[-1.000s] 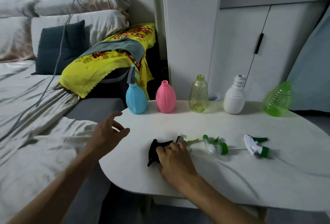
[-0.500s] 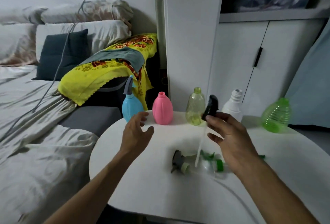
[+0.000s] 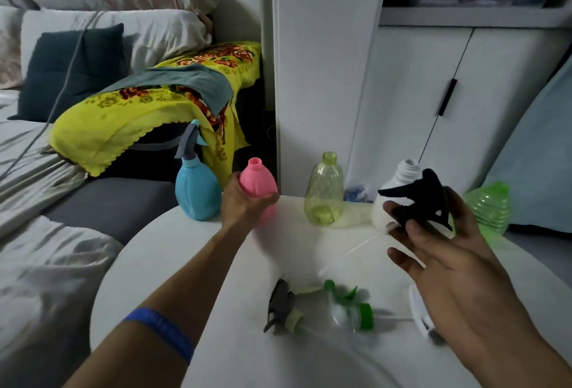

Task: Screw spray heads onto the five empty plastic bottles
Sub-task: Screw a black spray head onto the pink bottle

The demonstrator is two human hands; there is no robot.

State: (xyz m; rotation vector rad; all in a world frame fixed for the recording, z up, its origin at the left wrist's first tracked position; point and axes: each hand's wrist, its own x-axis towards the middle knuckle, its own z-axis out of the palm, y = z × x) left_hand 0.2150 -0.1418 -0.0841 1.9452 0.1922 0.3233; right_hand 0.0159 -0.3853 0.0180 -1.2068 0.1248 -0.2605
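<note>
Reaching forward, the left hand [image 3: 244, 202] wraps the pink bottle [image 3: 258, 184]; the raised right hand [image 3: 448, 251] pinches a black spray head [image 3: 424, 198].

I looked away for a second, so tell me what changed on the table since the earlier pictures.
The right hand took the black spray head off the table and raised it; it is now in its grip near the white bottle. The left hand reached forward and closed on the pink bottle. The blue bottle keeps its head; the other bottles and loose spray heads stayed put.
</note>
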